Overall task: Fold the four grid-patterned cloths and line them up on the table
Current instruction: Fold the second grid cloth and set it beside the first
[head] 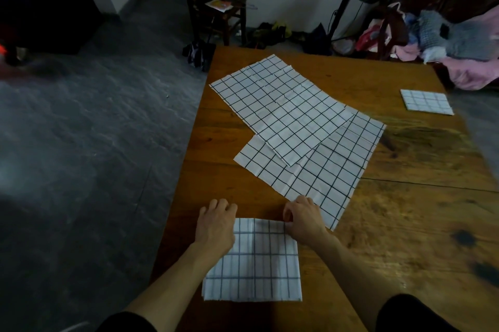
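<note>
Wooden table (pixel 405 223); both hands — left (pixel 216 223), right (pixel 305 219) — pinch folded cloth (pixel 256 264).

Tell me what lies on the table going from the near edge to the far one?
Cloth under the hands → lower flat cloth → upper flat cloth lying partly over it; the small folded cloth sits far right.

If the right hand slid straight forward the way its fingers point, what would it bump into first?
Probably the unfolded cloth. The right hand points away from the person along the table, and that cloth's near edge lies just past its fingertips. How big the gap is can't be judged.
</note>
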